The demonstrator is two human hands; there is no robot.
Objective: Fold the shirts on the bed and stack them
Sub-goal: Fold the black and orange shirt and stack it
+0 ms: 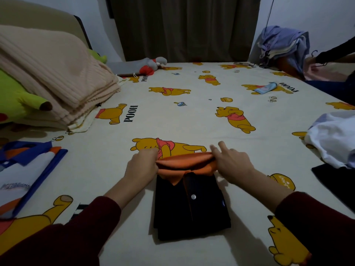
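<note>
A black polo shirt (192, 208) with an orange collar (184, 163) lies folded into a narrow rectangle on the bed (172, 121), close to me. My left hand (142, 166) grips the collar's left end. My right hand (232, 162) pinches the collar's right end, with two fingers raised. A folded white, blue and orange polo shirt (25, 175) lies flat at the left. Unfolded white clothing (334, 139) is heaped at the right edge, over a dark garment (334, 181).
Folded beige blankets (53, 77) and a green plush toy (23, 100) fill the left side. A grey and red plush (153, 64) and a small tube (266, 88) lie farther back. Clothes hang on a rack (284, 43) at the far right, beside another person's arm (336, 50).
</note>
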